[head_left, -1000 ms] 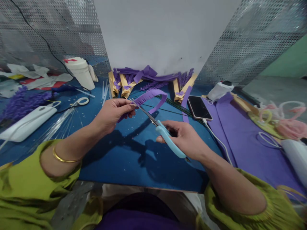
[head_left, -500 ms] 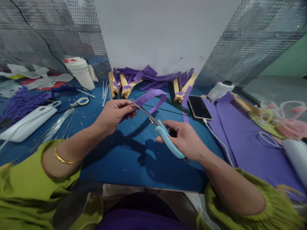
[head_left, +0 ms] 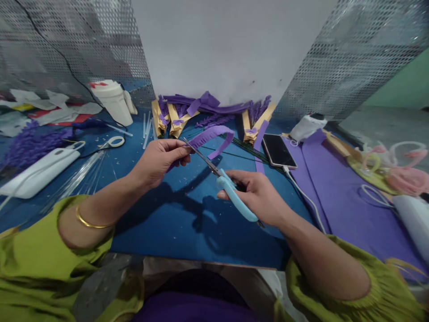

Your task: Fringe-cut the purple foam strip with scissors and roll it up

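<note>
My left hand pinches one end of a purple fringed foam strip, which arches up and to the right above the blue table. In my right hand are scissors with light blue handles, fingers closed round them. The metal blades point up-left and meet the strip's edge right by my left fingertips.
A phone on a white cable lies right of the strip, beside purple foam sheets. Purple strips and tan paper pieces are piled at the back. To the left lie a white jug, a white device, another pair of scissors and clear sticks.
Almost nothing: my hands and the scissors have shifted only slightly while the blades stay at the strip's edge.
</note>
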### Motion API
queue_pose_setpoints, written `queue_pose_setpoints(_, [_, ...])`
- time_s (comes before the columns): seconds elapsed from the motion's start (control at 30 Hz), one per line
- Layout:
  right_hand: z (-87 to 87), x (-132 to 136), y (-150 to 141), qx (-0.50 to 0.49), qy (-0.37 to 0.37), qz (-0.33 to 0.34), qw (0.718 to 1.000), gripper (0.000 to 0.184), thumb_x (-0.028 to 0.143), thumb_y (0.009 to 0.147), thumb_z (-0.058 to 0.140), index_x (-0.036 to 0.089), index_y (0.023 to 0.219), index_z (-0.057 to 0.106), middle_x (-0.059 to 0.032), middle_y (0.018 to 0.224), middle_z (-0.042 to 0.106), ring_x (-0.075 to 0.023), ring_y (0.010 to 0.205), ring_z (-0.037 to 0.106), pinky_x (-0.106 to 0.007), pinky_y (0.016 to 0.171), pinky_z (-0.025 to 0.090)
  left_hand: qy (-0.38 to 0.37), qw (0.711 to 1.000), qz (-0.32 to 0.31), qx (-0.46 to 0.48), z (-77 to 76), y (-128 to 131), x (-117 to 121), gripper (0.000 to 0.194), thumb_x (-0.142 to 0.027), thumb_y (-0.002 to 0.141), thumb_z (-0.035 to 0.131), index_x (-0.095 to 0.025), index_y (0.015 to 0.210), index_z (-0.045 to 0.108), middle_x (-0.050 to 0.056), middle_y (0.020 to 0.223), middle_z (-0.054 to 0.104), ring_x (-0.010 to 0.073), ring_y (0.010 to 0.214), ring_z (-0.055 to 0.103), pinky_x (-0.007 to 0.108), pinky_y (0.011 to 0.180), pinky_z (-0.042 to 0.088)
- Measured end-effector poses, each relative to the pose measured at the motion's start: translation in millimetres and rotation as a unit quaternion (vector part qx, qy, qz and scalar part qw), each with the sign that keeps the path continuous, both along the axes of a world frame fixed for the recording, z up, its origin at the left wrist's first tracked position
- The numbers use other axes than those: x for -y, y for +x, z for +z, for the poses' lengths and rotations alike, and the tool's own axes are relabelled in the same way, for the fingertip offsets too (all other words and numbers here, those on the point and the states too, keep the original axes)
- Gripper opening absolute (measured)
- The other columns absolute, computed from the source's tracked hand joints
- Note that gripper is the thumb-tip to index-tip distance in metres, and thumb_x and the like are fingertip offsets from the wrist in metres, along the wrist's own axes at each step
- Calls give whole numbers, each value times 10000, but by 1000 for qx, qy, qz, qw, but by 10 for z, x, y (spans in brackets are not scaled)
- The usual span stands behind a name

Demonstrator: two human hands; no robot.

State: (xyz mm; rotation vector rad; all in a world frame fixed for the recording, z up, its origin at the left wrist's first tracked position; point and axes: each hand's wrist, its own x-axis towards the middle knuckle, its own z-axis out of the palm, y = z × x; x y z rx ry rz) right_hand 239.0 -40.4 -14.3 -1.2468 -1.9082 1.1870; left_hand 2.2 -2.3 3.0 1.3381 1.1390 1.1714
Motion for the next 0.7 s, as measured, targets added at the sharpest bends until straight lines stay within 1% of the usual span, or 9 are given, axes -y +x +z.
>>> queue_pose_setpoints(0.13, [3, 4, -11, 5, 6, 11, 1000, 235, 395, 788, 717, 185, 770, 612, 24, 711, 530, -111, 611, 402, -253, 548, 319, -5, 1000, -5, 16, -3, -2, -3, 118, -256, 730, 749, -164, 675, 700, -12, 572, 616, 78, 534, 507, 201, 505, 345])
queue_pose_setpoints(0.23, [-2, 1, -13, 5, 11, 15, 1000, 259, 422, 791, 712, 181, 779, 617, 21, 725, 536, -112, 615, 405, -255, 554, 321, -8, 1000, 3, 25, -8, -7, -2, 108, -260, 713, 757, -167, 688, 708, -8, 580, 623, 89, 544, 523, 208, 524, 367])
queue_pose_setpoints(0.4, [3, 4, -5, 9, 1, 16, 1000, 298, 467, 789, 706, 184, 861, 651, 23, 700, 519, -111, 589, 394, -252, 531, 318, -15, 999, 9, 28, -15, -11, -7, 121, -275, 696, 767, -166, 706, 716, -2, 593, 635, 97, 549, 537, 213, 537, 383])
queue_pose_setpoints(0.6, [45, -1, 0, 36, 20, 23, 999, 297, 465, 792, 701, 177, 802, 630, 14, 720, 531, -115, 610, 398, -242, 533, 309, -34, 998, -2, 52, 4, -15, -15, 84, -223, 694, 752, -158, 660, 712, -3, 565, 625, 88, 527, 530, 208, 520, 376])
queue_pose_setpoints(0.7, [58, -3, 2, 41, 21, 26, 999, 290, 461, 799, 695, 178, 830, 640, 18, 707, 520, -114, 607, 391, -242, 539, 308, -43, 997, -8, 58, 18, -20, -6, 69, -197, 697, 742, -155, 650, 713, -2, 558, 623, 86, 522, 529, 204, 514, 378])
